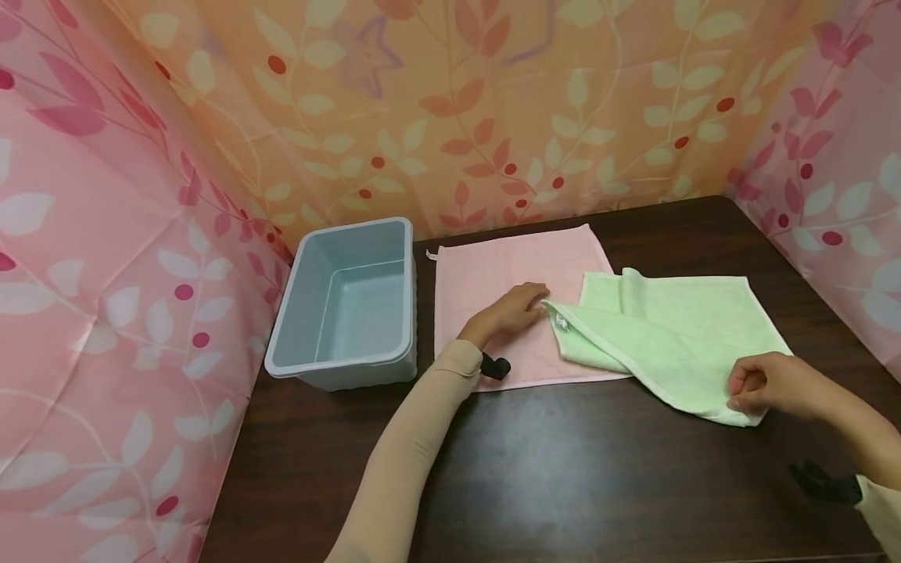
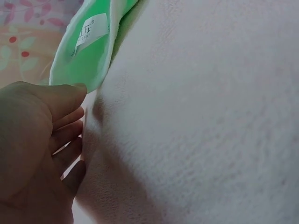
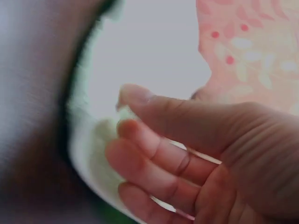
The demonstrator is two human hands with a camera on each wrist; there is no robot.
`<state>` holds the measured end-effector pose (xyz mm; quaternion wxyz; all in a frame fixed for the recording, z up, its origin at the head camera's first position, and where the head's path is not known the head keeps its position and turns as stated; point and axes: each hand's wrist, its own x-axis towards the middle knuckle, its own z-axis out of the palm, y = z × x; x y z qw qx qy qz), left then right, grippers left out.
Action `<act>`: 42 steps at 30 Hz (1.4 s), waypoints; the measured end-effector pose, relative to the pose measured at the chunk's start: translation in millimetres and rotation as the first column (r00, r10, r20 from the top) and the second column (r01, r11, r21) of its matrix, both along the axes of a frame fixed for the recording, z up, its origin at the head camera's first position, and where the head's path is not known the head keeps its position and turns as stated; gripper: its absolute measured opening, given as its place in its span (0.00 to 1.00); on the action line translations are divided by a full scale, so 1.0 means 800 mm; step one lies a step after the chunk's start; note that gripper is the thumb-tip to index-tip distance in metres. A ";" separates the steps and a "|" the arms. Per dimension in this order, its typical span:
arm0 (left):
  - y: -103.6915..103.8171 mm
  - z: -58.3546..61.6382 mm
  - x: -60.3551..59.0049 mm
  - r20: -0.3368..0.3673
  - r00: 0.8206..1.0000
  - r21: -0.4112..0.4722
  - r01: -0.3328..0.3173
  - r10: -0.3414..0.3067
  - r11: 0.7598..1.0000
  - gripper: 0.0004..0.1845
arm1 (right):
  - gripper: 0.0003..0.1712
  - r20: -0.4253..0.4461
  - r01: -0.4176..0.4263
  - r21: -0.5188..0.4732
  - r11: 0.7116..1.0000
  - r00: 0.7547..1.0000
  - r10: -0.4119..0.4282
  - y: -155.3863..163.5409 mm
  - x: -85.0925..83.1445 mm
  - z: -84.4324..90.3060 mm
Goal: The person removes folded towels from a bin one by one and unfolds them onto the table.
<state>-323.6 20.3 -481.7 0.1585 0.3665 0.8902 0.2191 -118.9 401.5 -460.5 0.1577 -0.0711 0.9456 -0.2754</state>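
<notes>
A light green towel [image 1: 690, 320] lies rumpled on the right of the table, its left part overlapping a flat pink towel [image 1: 507, 266]. My left hand [image 1: 514, 313] pinches the green towel's left corner, by a white label [image 2: 91, 31], and holds it just above the pink towel. In the left wrist view the thumb lies over the green corner, with the other fingers behind. At the near right corner of the green towel, my right hand [image 1: 774, 383] has curled fingers and appears to pinch the cloth between thumb and index finger. Blur and glare partly hide that contact.
A grey-blue plastic bin [image 1: 362, 305] stands left of the pink towel, with nothing visible inside. The dark wooden table [image 1: 535, 485] reaches back to an orange patterned curtain [image 1: 493, 117]. Pink patterned curtains [image 1: 127, 274] hang at both sides.
</notes>
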 end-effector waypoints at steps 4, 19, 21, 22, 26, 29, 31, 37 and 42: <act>0.000 -0.003 -0.002 -0.019 1.000 -0.003 -0.001 0.001 1.000 0.25 | 0.10 -0.087 0.075 0.028 0.997 0.994 -0.072 0.013 -0.026 0.018; 0.004 -0.005 0.001 -0.131 0.985 0.136 -0.095 0.113 0.986 0.18 | 0.42 -0.136 0.255 0.015 0.967 0.958 -0.251 0.092 -0.139 0.001; 0.005 -0.004 0.002 -0.128 0.983 0.170 -0.108 0.130 0.980 0.17 | 0.43 -0.142 0.259 0.015 0.966 0.957 -0.254 0.100 -0.144 -0.004; 0.006 -0.003 0.002 -0.124 0.983 0.184 -0.113 0.137 0.976 0.16 | 0.42 -0.150 0.267 0.024 0.963 0.954 -0.261 0.102 -0.146 -0.006; 0.006 -0.004 0.002 -0.140 0.980 0.194 -0.115 0.143 0.974 0.13 | 0.41 -0.156 0.259 0.053 0.964 0.956 -0.248 0.106 -0.149 -0.011; 0.005 -0.005 0.002 -0.147 0.979 0.182 -0.113 0.140 0.977 0.10 | 0.41 -0.141 0.241 0.061 0.969 0.963 -0.230 0.104 -0.152 -0.013; 0.004 -0.003 0.003 -0.147 0.978 0.186 -0.117 0.145 0.976 0.09 | 0.39 -0.143 0.228 0.056 0.972 0.965 -0.218 0.102 -0.155 -0.014; -0.003 0.004 0.008 -0.144 0.977 0.250 -0.118 0.158 0.961 0.08 | 0.35 -0.180 0.204 0.058 0.977 0.965 -0.191 0.098 -0.163 -0.018; -0.007 0.012 0.020 -0.117 0.986 0.342 -0.068 0.114 0.937 0.07 | 0.33 -0.195 0.188 0.077 0.979 0.966 -0.170 0.097 -0.165 -0.019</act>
